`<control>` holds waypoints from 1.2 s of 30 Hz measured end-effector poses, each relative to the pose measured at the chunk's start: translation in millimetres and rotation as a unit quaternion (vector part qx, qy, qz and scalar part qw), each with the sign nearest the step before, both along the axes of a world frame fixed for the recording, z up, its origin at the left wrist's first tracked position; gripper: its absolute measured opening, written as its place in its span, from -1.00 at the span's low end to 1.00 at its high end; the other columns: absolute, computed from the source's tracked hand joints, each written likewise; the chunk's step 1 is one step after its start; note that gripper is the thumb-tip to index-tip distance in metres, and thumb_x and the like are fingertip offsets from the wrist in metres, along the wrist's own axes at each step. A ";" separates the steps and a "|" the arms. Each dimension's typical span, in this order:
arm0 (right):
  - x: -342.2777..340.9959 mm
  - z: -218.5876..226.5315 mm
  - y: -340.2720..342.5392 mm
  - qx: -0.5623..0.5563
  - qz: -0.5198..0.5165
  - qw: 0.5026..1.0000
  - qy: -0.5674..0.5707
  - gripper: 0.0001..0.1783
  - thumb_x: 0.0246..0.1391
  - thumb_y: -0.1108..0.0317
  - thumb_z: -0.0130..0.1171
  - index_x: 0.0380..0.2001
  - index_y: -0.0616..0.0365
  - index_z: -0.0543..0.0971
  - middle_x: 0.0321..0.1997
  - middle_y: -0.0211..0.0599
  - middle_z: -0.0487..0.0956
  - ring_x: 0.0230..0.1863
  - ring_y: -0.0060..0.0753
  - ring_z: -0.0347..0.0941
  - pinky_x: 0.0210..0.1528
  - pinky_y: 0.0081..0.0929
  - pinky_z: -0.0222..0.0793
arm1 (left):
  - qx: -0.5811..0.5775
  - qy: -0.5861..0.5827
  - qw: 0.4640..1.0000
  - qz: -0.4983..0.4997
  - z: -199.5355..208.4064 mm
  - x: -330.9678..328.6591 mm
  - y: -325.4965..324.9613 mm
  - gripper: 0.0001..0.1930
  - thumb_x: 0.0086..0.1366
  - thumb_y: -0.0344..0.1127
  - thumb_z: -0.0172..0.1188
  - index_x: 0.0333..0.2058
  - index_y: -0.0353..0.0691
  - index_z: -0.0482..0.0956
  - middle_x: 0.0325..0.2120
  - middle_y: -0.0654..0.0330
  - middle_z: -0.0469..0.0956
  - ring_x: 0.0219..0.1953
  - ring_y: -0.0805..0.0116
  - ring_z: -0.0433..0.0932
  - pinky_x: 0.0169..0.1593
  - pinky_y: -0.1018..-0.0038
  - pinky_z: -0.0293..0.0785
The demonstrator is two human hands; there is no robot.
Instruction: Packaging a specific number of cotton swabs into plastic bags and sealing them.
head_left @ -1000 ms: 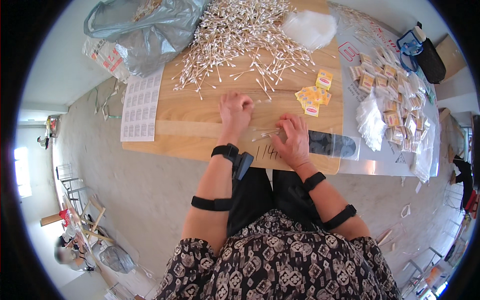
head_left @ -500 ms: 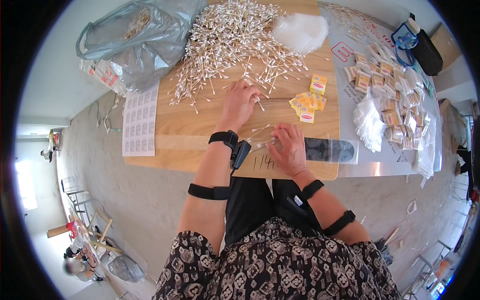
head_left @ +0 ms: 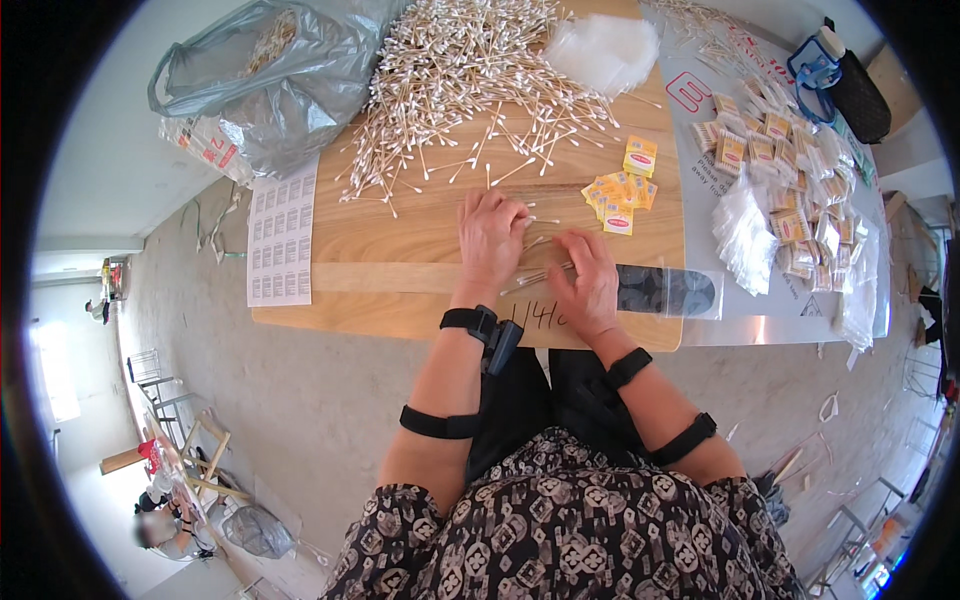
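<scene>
1. In the head view, my left hand (head_left: 490,240) is curling over the wooden worktop (head_left: 390,235), with white swab tips (head_left: 531,205) showing at its fingertips; whether it is pinching them, I cannot tell
2. My right hand (head_left: 588,280) is pinching a few cotton swabs (head_left: 535,279) between thumb and fingers, their sticks pointing toward my left side
3. Beyond both hands, a large heap of swabs (head_left: 470,75) is spreading, with a grey plastic bag (head_left: 310,105) resting to its left and clear film (head_left: 605,55) lying at its right
4. Yellow cards (head_left: 620,200) are lying ahead of my right hand, and a dark strip (head_left: 665,290) is lying just right of it
5. Farther right, packed swab bundles (head_left: 790,190) are lying piled beside clear bags (head_left: 740,245); a printed sheet (head_left: 280,240) is lying at the left edge
</scene>
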State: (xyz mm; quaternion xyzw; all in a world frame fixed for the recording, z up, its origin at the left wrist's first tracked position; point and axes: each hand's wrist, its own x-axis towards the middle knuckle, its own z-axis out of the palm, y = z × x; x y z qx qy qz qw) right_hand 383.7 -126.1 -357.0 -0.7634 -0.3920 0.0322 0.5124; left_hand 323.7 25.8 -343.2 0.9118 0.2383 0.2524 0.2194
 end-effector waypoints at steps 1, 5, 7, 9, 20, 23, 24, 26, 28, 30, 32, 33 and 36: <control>0.9 1.4 4.3 0.000 0.000 1.000 0.001 -0.62 -0.18 0.47 0.23 -0.18 0.18 0.50 -0.18 -0.15 0.46 -0.11 0.04 0.37 -0.03 -0.11 0.30 | 0.003 -0.007 1.000 0.005 -0.4 -1.7 -1.1 -0.89 -0.04 -0.43 0.34 -0.47 -0.15 0.64 -0.43 0.26 0.54 -0.20 0.14 0.43 -0.09 0.26 0.36; 11.1 3.1 24.8 -0.003 -0.036 0.999 -0.027 -0.72 -0.15 0.46 0.22 -0.25 0.12 0.57 -0.20 -0.20 0.46 -0.13 -0.03 0.37 -0.04 -0.15 0.29 | 0.001 -0.002 1.000 0.016 -2.0 -4.8 -7.7 -0.88 -0.05 -0.46 0.33 -0.45 -0.14 0.66 -0.44 0.25 0.55 -0.21 0.14 0.43 -0.08 0.28 0.37; 13.3 1.1 34.1 -0.009 -0.030 0.998 -0.062 -0.76 -0.14 0.45 0.21 -0.29 0.10 0.60 -0.21 -0.21 0.46 -0.14 -0.06 0.36 -0.05 -0.16 0.29 | 0.010 -0.010 1.000 0.007 -3.3 -6.8 -5.7 -0.85 -0.06 -0.49 0.31 -0.45 -0.13 0.67 -0.44 0.25 0.55 -0.21 0.14 0.43 -0.08 0.29 0.39; 13.5 -0.5 39.8 -0.025 -0.037 0.997 -0.068 -0.83 -0.13 0.40 0.24 -0.37 0.08 0.62 -0.23 -0.26 0.46 -0.15 -0.11 0.36 -0.07 -0.19 0.27 | 0.010 -0.009 1.000 0.005 -4.8 -8.9 -5.5 -0.84 -0.06 -0.50 0.30 -0.44 -0.14 0.66 -0.44 0.24 0.56 -0.22 0.13 0.44 -0.10 0.30 0.39; 13.3 1.4 40.6 -0.047 -0.023 0.996 -0.068 -0.93 -0.13 0.36 0.28 -0.49 0.03 0.60 -0.29 -0.36 0.46 -0.15 -0.15 0.36 -0.07 -0.21 0.26 | -0.011 0.000 0.981 0.192 -9.9 -4.3 26.9 -0.93 -0.01 -0.42 0.25 -0.50 -0.20 0.55 -0.44 0.14 0.55 -0.25 0.04 0.44 -0.15 0.15 0.34; 12.5 0.8 41.0 -0.042 -0.019 0.996 -0.071 -0.93 -0.14 0.36 0.28 -0.50 0.03 0.60 -0.29 -0.37 0.47 -0.16 -0.16 0.36 -0.07 -0.22 0.26 | -0.017 0.056 0.980 0.191 -10.7 -6.9 32.9 -0.94 0.00 -0.41 0.26 -0.50 -0.17 0.57 -0.43 0.14 0.56 -0.25 0.02 0.44 -0.13 0.16 0.33; 12.5 0.5 40.4 -0.042 -0.017 0.996 -0.073 -0.93 -0.14 0.37 0.28 -0.50 0.03 0.60 -0.29 -0.38 0.47 -0.16 -0.17 0.36 -0.07 -0.23 0.26 | -0.028 0.068 0.979 0.192 -10.7 -7.9 33.6 -0.94 0.00 -0.41 0.26 -0.48 -0.15 0.58 -0.42 0.14 0.56 -0.24 0.02 0.44 -0.12 0.17 0.33; 11.7 0.1 40.0 -0.037 -0.015 0.997 -0.071 -0.93 -0.15 0.37 0.28 -0.50 0.03 0.60 -0.29 -0.38 0.47 -0.16 -0.17 0.36 -0.07 -0.23 0.26 | -0.038 0.082 0.977 0.194 -11.1 -11.2 32.6 -0.94 0.01 -0.41 0.25 -0.47 -0.12 0.60 -0.42 0.14 0.56 -0.24 0.03 0.44 -0.10 0.18 0.33; 12.9 -1.0 39.4 -0.033 -0.015 0.997 -0.068 -0.92 -0.16 0.37 0.28 -0.50 0.03 0.60 -0.29 -0.38 0.47 -0.17 -0.17 0.37 -0.07 -0.23 0.26 | -0.025 0.062 0.986 0.153 -11.3 -15.4 27.1 -0.94 0.01 -0.40 0.26 -0.47 -0.11 0.61 -0.40 0.16 0.56 -0.21 0.04 0.45 -0.08 0.19 0.33; 14.0 -2.0 39.6 -0.031 -0.012 0.997 -0.068 -0.92 -0.17 0.36 0.28 -0.51 0.03 0.59 -0.29 -0.38 0.47 -0.17 -0.18 0.37 -0.08 -0.23 0.26 | -0.021 0.061 0.986 0.153 -10.5 -16.7 20.6 -0.94 0.01 -0.38 0.30 -0.48 -0.10 0.61 -0.44 0.19 0.57 -0.23 0.08 0.47 -0.11 0.19 0.35; 14.3 -3.2 39.8 -0.026 -0.010 0.997 -0.066 -0.92 -0.17 0.37 0.28 -0.51 0.04 0.59 -0.30 -0.37 0.47 -0.17 -0.17 0.37 -0.08 -0.23 0.26 | -0.016 0.061 0.986 0.153 -8.4 -18.1 12.6 -0.93 0.00 -0.36 0.34 -0.49 -0.10 0.61 -0.49 0.23 0.57 -0.25 0.12 0.49 -0.13 0.18 0.37; 15.1 -2.9 39.8 -0.021 -0.009 0.998 -0.066 -0.92 -0.17 0.38 0.27 -0.52 0.05 0.58 -0.30 -0.36 0.46 -0.18 -0.16 0.37 -0.08 -0.23 0.26 | -0.016 0.065 0.988 0.136 -7.0 -18.8 8.7 -0.92 0.00 -0.36 0.34 -0.49 -0.11 0.61 -0.47 0.22 0.57 -0.25 0.13 0.49 -0.13 0.20 0.37; 17.3 -3.1 36.8 -0.015 0.004 0.997 -0.073 -0.91 -0.19 0.41 0.26 -0.53 0.09 0.55 -0.31 -0.35 0.46 -0.19 -0.14 0.37 -0.10 -0.21 0.26 | -0.024 0.073 0.994 0.072 -3.7 -20.9 3.8 -0.92 0.01 -0.37 0.33 -0.48 -0.13 0.62 -0.45 0.20 0.57 -0.24 0.12 0.49 -0.11 0.23 0.38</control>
